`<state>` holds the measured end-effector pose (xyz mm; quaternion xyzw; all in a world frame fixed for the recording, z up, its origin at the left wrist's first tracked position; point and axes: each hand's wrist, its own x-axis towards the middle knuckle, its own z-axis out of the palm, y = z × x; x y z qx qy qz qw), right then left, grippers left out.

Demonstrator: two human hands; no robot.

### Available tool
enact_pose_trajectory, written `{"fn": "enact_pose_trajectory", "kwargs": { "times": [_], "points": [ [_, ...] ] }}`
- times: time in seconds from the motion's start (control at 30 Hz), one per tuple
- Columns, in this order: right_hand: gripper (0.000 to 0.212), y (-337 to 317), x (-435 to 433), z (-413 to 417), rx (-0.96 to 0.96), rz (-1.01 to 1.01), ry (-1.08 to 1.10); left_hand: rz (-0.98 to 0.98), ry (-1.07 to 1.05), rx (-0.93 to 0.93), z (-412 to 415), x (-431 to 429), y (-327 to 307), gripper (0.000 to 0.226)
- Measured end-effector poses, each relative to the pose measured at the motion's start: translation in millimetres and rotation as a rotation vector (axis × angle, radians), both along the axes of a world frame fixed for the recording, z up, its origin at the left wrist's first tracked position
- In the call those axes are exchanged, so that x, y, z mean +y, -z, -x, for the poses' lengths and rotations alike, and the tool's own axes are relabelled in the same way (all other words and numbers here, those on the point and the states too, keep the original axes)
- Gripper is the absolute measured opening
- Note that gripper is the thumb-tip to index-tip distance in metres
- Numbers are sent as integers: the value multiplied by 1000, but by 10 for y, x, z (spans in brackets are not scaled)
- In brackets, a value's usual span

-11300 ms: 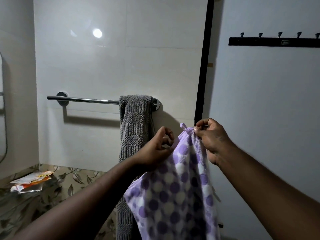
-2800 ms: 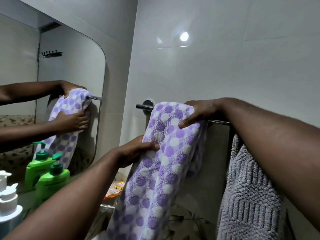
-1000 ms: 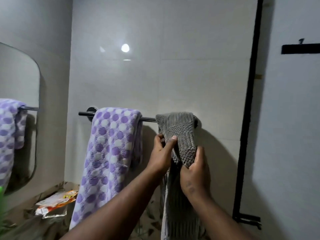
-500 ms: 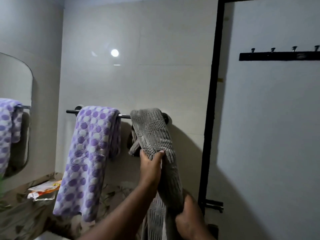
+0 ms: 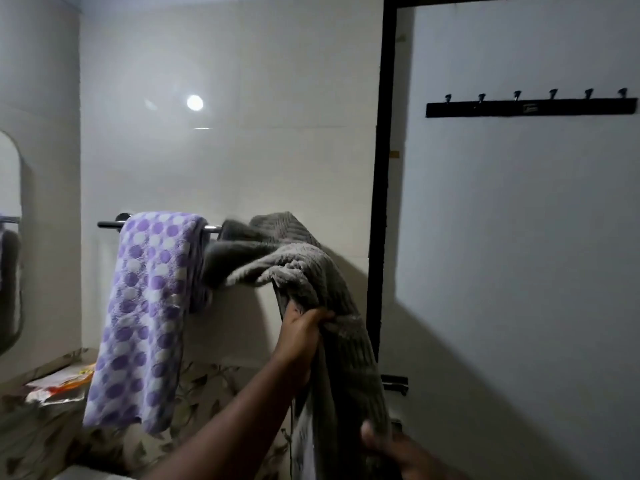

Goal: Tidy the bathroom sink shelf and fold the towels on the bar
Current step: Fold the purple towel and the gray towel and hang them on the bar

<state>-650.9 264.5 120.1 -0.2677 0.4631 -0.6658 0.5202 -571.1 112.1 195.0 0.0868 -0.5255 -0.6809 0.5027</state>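
Grips the grey towel (image 5: 311, 268) with both hands. Clenches the left hand (image 5: 304, 329) round a bunched fold near the middle of the cloth, forearm reaching in from the lower left. Holds the lower stretch with the right hand (image 5: 388, 448) at the bottom edge of the view, thumb laid across the front of the cloth, other fingers hidden behind it.

Upper part of the grey towel rumpled and blurred, raised in a hump at the right end of the towel bar (image 5: 109, 224); resting on the rail or just off it, cannot tell. Rest of the cloth down in a long strip from the left hand to the right one and out of view below.

On the left part of the bar, the purple dotted towel (image 5: 149, 306), folded over the rail, front flap long, back flap shorter. A short bare bit of rail between the two towels; lower down, grey cloth close beside the purple, touching or not unclear.

Low on the left, a leaf-patterned shelf (image 5: 20, 410) with a crumpled orange-and-white packet (image 5: 59, 384), one end behind the purple towel's edge. At the far left edge, a slice of mirror (image 5: 8, 237). Right of the grey towel, a black door frame (image 5: 379, 202), then a pale door with a black hook rack (image 5: 530, 109) high up, six hooks. Above the bar, a round light spot (image 5: 195, 102) on the glossy wall.
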Motion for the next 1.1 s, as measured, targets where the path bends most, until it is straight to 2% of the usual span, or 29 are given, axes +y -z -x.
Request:
{"fn": "enact_pose_trajectory", "kwargs": {
  "times": [0.07,0.2,0.3,0.4,0.43,0.5,0.57,0.67,0.73,0.8,0.93,1.1],
  "points": [
    [73,-131,-35,17,-63,129,21,91,61,-51,-36,99,81,41],
    [60,-621,-246,77,-18,247,329,233,261,-164,-112,231,335,52],
    [40,-794,-314,79,143,260,407,265,317,-187,-184,203,426,49],
    [16,-783,-322,159,496,234,614,208,363,-88,-264,181,325,49],
    [14,-770,-325,170,590,227,707,207,378,-46,-279,176,280,48],
    [26,-744,-343,179,707,255,843,170,327,23,-305,161,177,38],
    [36,-745,-332,151,757,306,883,88,227,48,-312,105,71,28],
    [45,-805,-262,95,718,372,824,-45,88,-22,-330,-32,-67,23],
    [42,-858,-222,92,705,378,841,-117,44,-42,-357,-127,-160,19],
    [40,-886,-206,121,786,317,941,-157,108,-11,-397,-173,-262,20],
    [41,-928,-195,143,957,111,1173,-181,267,58,-476,-131,-432,38],
    [29,-1041,-151,139,1078,23,1349,-155,263,34,-542,-116,-555,42]
  ]
}}
